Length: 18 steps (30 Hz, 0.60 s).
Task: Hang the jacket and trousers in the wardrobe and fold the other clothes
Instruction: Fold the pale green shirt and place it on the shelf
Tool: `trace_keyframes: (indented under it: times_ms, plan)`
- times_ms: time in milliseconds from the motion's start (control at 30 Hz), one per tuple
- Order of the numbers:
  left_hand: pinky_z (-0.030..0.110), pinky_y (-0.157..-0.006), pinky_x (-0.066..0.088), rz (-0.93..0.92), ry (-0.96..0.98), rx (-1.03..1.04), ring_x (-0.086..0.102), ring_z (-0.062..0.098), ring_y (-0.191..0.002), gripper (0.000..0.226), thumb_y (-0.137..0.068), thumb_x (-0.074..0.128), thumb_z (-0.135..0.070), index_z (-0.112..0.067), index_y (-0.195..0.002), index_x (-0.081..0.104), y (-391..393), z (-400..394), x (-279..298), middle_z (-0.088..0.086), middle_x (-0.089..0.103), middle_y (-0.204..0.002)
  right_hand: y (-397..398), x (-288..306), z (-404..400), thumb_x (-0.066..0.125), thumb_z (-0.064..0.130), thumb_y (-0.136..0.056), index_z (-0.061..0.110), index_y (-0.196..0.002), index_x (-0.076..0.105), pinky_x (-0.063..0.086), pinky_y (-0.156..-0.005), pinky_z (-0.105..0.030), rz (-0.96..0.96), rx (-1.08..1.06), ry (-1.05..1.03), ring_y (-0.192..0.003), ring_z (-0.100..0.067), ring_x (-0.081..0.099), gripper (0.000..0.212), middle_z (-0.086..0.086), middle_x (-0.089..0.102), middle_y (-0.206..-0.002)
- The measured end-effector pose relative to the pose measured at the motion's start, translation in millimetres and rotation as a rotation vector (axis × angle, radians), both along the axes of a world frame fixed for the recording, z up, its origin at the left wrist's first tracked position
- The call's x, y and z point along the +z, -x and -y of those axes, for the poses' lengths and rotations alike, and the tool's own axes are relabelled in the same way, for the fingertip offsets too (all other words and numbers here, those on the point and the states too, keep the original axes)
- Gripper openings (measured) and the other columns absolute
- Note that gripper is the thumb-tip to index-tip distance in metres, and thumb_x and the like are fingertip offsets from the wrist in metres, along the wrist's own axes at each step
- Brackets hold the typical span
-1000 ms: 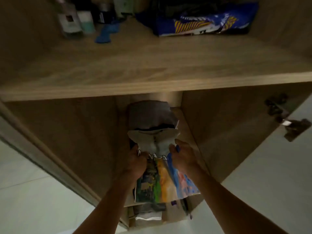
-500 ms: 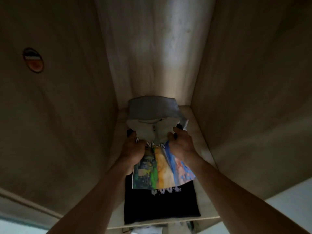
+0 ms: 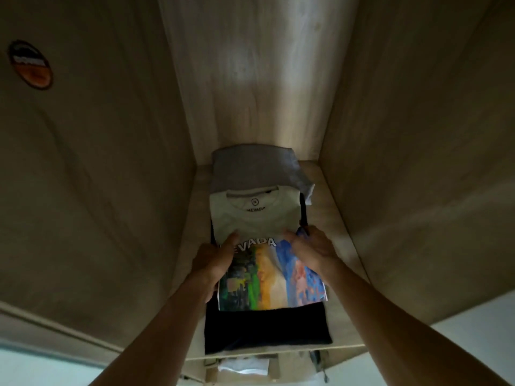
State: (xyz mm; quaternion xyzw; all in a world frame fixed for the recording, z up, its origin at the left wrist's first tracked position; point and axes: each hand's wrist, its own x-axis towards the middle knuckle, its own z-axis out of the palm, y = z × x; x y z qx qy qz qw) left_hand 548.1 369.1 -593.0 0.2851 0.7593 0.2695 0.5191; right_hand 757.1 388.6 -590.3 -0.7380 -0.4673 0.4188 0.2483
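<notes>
A folded white T-shirt [image 3: 250, 218] with a colourful NEVADA print lies flat on a folded black garment [image 3: 264, 327] on a wardrobe shelf [image 3: 328, 218]. A folded grey garment [image 3: 250, 168] lies behind it against the back panel. My left hand [image 3: 216, 259] holds the shirt's left edge, thumb on top and fingers hidden under the cloth. My right hand [image 3: 313, 247] grips the right edge with curled fingers over the print.
Wooden side walls [image 3: 97, 190] close in the narrow compartment on both sides. A round orange sticker [image 3: 30, 64] is on the left wall. Below the shelf's front edge, light folded cloth [image 3: 245, 367] shows on a lower level.
The view dropped from the upper shelf into this compartment. The T-shirt's bunched top has been spread out flat, and my hands have slid apart to its sides.
</notes>
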Motion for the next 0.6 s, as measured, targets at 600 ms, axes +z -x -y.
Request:
trace_keyframes:
  times_ms: [600]
  plan:
    - [0.053, -0.078, 0.06, 0.158, 0.106, -0.028, 0.072, 0.034, -0.091, 0.054, -0.081, 0.078, -0.047, -0.006, -0.113, 0.06, 12.6, 57.1, -4.3, 0.016, 0.073, -0.102, -22.5, 16.4, 70.7, 0.068, 0.029, -0.095, 0.013, -0.088, 0.07, 0.061, -0.066, -0.034, -0.289, 0.101, 0.097, -0.074, -0.023, 0.075, 0.018, -0.01, 0.077, -0.084]
